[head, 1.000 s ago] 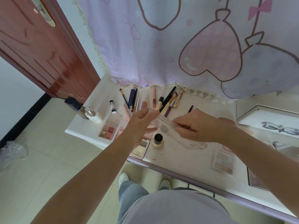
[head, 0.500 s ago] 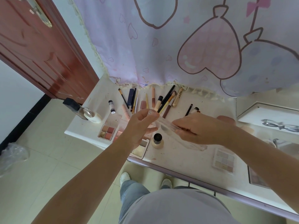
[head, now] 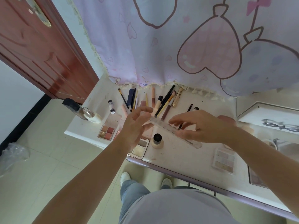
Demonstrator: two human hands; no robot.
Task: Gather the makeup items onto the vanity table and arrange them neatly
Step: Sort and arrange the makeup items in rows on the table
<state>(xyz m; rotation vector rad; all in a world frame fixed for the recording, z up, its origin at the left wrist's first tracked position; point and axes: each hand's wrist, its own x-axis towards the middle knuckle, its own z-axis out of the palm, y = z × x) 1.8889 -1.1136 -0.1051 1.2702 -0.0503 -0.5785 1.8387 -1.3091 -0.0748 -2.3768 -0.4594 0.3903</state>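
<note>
Above the white vanity table [head: 179, 156] I hold a long clear plastic case [head: 162, 125] between my hands. My right hand [head: 200, 126] grips its middle, fingers curled over the top and thumb underneath. My left hand [head: 135, 128] is at the case's left end with fingers spread and loose, index above and thumb below it. A row of brushes and pencils [head: 161, 102] lies at the back under the curtain. Beneath my hands sit a four-colour eyeshadow palette [head: 107, 132], a black-capped foundation bottle [head: 157, 140] and a pale compact [head: 140, 147].
A pale multi-pan palette [head: 224, 160] lies at the front right. A white bottle [head: 94, 118] and a dark-capped glass bottle [head: 72, 105] stand at the table's left edge. A white tray [head: 267, 117] sits to the right, a red door [head: 40, 50] to the left.
My left hand has loosened from its pinch on the case's end and its fingers have spread. My right hand has kept hold and its fingers have shifted along the case.
</note>
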